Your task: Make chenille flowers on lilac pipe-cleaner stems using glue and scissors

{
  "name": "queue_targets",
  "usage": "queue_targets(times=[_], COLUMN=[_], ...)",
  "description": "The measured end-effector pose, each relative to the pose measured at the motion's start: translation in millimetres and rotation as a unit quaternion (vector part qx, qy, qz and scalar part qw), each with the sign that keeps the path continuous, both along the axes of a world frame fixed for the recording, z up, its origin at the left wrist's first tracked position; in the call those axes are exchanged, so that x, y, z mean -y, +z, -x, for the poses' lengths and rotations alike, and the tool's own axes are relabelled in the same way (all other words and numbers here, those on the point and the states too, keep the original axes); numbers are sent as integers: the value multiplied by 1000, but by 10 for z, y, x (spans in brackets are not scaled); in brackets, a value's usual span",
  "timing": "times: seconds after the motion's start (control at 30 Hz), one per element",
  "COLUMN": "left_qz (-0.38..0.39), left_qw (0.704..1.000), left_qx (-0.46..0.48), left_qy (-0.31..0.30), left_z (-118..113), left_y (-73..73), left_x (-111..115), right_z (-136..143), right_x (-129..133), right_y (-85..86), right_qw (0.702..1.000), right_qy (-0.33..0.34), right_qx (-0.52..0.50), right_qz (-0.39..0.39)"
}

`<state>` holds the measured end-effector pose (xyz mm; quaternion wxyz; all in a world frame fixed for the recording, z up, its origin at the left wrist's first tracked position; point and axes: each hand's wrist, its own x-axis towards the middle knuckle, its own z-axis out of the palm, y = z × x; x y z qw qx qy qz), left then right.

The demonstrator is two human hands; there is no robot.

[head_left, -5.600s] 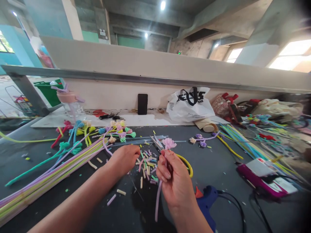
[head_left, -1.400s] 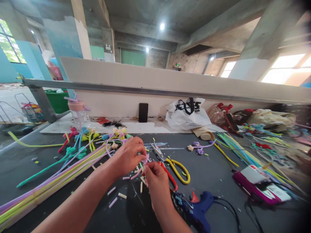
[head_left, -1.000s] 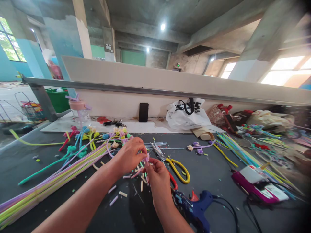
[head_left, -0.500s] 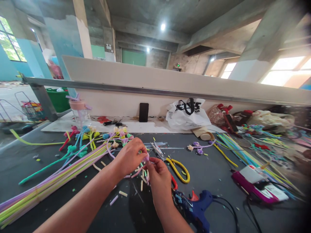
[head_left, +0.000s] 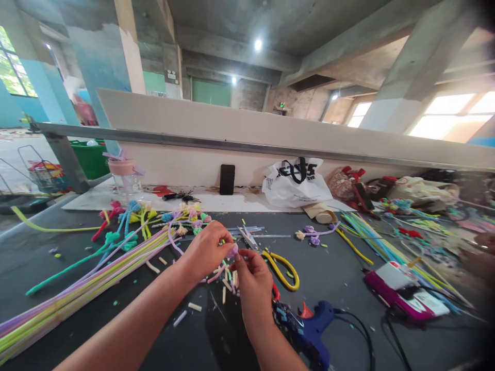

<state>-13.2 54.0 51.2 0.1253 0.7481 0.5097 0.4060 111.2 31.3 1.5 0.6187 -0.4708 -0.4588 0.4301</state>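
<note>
Between my two hands is a small lilac pipe-cleaner flower (head_left: 232, 251), partly hidden by the fingers. My left hand (head_left: 206, 251) pinches it from the left. On its right side, the thumb and fingertips of my right hand (head_left: 254, 281) close on it as well. Short cut pipe-cleaner pieces (head_left: 224, 294) lie on the dark table below the hands. Just beyond my right hand rest scissors with yellow handles (head_left: 286, 278), blades pointing away. A blue glue gun (head_left: 315, 332) with a red trigger lies beside my right forearm.
A bundle of long pipe cleaners (head_left: 88, 286) stretches across the left, near finished coloured flowers (head_left: 193, 214). A phone (head_left: 227, 179) leans on the back board beside a white bag (head_left: 296, 183). At right lie a purple-and-white box-like item (head_left: 402, 293) and another person's blurred hand (head_left: 479, 255).
My hands keep nearly the same pinch on the lilac flower. The view has shifted slightly, and another person's hand now appears at the right edge.
</note>
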Motion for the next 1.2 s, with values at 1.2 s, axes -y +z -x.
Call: queue_targets(times=[1.2], left_qz=[346], left_qw=[715], left_qx=[600], left_qy=[-94], left_z=[-486], left_y=[-182], left_x=[260], right_z=[7], right_x=[33], right_y=[45], right_qw=[997], right_qy=[18], right_qx=[-70], right_qz=[-6])
